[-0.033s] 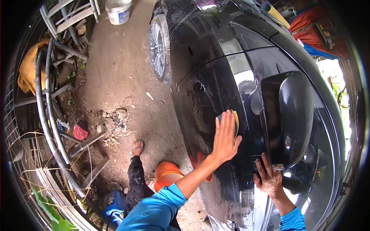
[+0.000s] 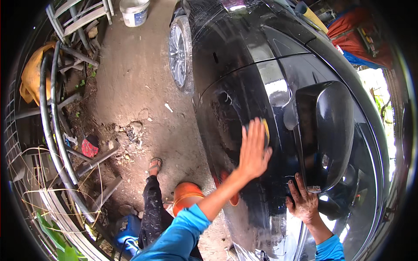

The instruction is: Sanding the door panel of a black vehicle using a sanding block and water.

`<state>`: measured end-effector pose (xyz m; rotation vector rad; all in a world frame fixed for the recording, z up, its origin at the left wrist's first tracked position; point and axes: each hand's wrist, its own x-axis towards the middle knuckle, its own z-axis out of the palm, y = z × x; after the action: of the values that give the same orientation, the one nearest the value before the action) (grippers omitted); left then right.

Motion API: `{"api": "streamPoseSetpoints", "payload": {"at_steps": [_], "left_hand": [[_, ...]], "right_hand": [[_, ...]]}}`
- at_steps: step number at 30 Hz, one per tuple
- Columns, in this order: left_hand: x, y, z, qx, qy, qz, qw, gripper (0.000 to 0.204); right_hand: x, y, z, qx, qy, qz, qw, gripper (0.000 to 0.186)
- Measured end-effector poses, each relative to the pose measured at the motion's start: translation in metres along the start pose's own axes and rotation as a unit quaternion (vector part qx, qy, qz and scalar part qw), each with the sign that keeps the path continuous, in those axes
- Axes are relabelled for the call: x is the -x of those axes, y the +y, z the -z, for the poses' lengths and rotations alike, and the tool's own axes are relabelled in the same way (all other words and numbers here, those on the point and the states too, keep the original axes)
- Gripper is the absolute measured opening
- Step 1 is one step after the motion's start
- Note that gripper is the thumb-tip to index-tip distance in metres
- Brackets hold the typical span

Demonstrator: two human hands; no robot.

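Observation:
My left hand (image 2: 254, 150) lies flat over a thin pad with a yellow edge (image 2: 265, 127), pressing it to the black car's front door (image 2: 244, 98). Most of the pad is hidden beneath the fingers; its yellow edge shows along their right side. The door panel looks wet and shiny, with pale streaks. Nearer the car's front, my right hand (image 2: 303, 201) rests with fingers apart on the black body, just below the side mirror (image 2: 331, 130). Nothing is in it, and dirt marks its skin.
An orange bucket (image 2: 187, 196) stands beside my leg, near a blue container (image 2: 129, 230). Metal pipes (image 2: 51, 126) and scrap line the left side. A white bucket (image 2: 134, 13) sits at the far end, left of the car's wheel (image 2: 179, 55).
My left hand has slid slightly farther away and a little left over the door, carrying the pad along. The right hand has stayed in place.

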<state>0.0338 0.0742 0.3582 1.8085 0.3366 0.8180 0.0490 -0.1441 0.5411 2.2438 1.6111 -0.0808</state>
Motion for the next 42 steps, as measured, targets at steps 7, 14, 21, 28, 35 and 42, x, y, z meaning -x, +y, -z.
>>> {"api": "streamPoseSetpoints", "payload": {"at_steps": [7,14,21,28,35,42], "left_hand": [[-0.104,-0.031,0.033,-0.053,0.134,0.037,0.989,0.072],[-0.043,-0.003,0.011,-0.048,0.074,0.004,0.996,0.071],[-0.034,0.007,-0.005,-0.021,0.111,0.013,0.994,0.074],[-0.078,0.005,0.026,-0.063,0.069,-0.077,0.993,0.071],[-0.03,0.0,0.01,-0.04,-0.009,-0.203,0.978,0.077],[-0.14,-0.03,0.049,-0.036,0.136,-0.18,0.974,0.057]], "right_hand": [[-0.013,-0.008,-0.003,0.006,0.031,-0.004,1.0,0.059],[-0.004,0.001,-0.005,0.022,0.041,-0.002,0.999,0.057],[-0.007,0.003,-0.001,0.026,0.049,-0.001,0.998,0.056],[-0.012,-0.006,-0.002,-0.027,0.021,-0.026,0.999,0.056],[-0.009,-0.003,-0.006,0.013,0.046,-0.024,0.999,0.057],[-0.008,0.0,-0.002,0.001,0.021,-0.005,1.0,0.059]]}}
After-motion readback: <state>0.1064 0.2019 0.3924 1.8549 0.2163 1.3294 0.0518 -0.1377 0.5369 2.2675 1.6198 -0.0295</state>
